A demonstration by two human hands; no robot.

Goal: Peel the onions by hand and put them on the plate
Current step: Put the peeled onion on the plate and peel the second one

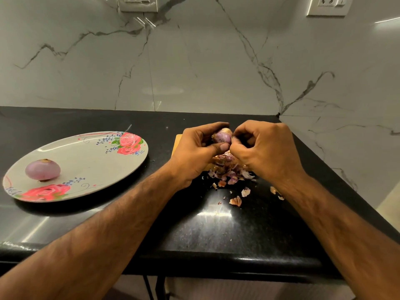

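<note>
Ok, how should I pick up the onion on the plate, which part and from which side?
Probably from above, fingers and thumb across its wide middle. The onion sits alone on the plate, rounded and smooth, its brown ends top and bottom, so the flanks are free.

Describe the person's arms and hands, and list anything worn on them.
Both are bare. The left hand and right hand wear no gloves, and no ring shows. The left forearm and right forearm are hairy, with no sleeve, watch or bracelet in view up to the frame's edge.
</note>
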